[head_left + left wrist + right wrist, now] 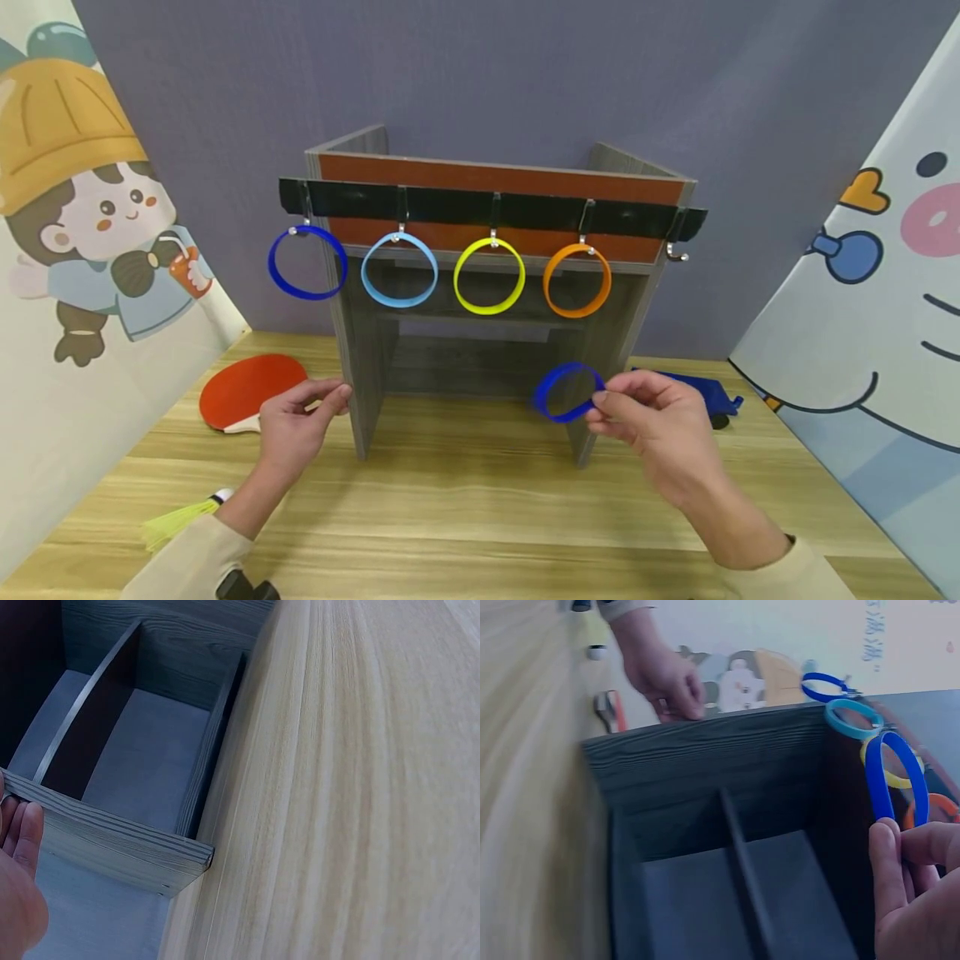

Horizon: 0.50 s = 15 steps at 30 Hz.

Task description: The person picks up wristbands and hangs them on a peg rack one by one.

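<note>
Between thumb and fingers, my right hand [663, 429] pinches a dark blue ring [546, 393], held in front of the shelf's right side. My left hand [296, 421] touches the left side panel of the grey wooden shelf [360, 375] with its fingertips, the fingers loosely bent. Across the shelf's top front runs a black strip [450, 204] with metal hooks. From left to right hang a dark blue ring [346, 271], a light blue ring [401, 302], a yellow ring [489, 310] and an orange ring [576, 313]. The rightmost hook [678, 257] is bare.
On the wooden table [465, 517], a red table tennis paddle [251, 387] lies left of the shelf. A yellow shuttlecock [180, 521] is by my left forearm. Behind my right hand stands a blue toy vehicle [705, 392]. Cartoon-printed panels flank both sides.
</note>
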Tool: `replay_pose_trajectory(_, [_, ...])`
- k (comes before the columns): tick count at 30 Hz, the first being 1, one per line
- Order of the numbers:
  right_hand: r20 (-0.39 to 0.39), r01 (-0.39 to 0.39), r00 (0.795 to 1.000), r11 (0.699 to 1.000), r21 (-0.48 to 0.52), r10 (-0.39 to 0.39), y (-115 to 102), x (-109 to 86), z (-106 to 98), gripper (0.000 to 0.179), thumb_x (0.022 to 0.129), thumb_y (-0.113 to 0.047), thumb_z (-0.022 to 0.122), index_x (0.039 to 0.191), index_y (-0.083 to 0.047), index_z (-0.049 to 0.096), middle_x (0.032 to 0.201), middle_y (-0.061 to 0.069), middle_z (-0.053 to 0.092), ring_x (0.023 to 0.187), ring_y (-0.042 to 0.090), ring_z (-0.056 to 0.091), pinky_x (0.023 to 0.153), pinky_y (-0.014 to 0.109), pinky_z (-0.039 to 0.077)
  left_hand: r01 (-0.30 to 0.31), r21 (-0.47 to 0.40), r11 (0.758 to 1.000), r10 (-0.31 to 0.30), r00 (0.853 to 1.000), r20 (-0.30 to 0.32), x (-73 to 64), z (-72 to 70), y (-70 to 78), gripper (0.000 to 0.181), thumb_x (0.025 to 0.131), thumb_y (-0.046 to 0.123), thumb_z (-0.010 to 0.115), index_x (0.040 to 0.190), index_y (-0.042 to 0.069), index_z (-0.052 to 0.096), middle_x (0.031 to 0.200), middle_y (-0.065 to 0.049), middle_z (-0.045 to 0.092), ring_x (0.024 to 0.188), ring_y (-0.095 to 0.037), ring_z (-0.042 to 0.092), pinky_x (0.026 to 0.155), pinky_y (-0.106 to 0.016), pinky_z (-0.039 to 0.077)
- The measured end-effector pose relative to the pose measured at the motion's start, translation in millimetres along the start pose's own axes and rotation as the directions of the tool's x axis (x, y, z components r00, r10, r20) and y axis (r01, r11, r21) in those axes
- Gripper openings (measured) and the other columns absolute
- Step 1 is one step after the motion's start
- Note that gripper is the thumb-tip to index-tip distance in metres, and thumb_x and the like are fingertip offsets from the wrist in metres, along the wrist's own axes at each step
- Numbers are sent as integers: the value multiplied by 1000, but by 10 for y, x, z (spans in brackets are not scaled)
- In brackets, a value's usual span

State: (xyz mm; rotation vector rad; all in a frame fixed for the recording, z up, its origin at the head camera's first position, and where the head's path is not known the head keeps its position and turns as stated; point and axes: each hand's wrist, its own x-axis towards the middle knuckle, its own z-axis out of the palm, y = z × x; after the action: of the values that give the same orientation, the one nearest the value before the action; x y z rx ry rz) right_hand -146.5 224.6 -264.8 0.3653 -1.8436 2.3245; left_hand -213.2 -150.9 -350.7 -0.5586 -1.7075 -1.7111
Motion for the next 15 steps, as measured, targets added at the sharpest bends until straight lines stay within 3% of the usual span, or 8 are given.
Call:
replay_pose_trajectory(4, [-18, 74, 997, 991, 108, -73, -136, 35, -14, 15, 84, 16, 61, 82, 3, 67, 76, 13, 65, 64, 22, 67, 64, 34, 59, 2, -5, 1000, -2, 1000, 0, 0, 2, -7, 9, 77, -23, 64, 84, -17, 66, 79, -7, 70, 60, -11, 66, 58, -22, 56])
replay_pose_trajectory(8, [-30, 151, 989, 963, 221, -148, -290, 83, -59, 17, 86, 19, 56, 83, 6, 67, 77, 16, 65, 64, 23, 68, 63, 33, 59, -1, 2, 1000, 1, 1000, 1, 1, 4, -1, 8, 77, -22, 65, 84, -18, 66, 79, -8, 70, 60, -11, 66, 58, -22, 57])
replay_pose_trajectory(15, [-98, 167, 984, 959, 230, -148, -528, 158, -164, 8, 87, 11, 61, 88, 6, 67, 82, 14, 65, 70, 24, 69, 69, 32, 58, -9, 3, 1000, 9, 1000, 3, -1, 6, 13, 8, 77, -23, 64, 84, -19, 65, 78, -10, 70, 61, -10, 66, 58, -22, 56])
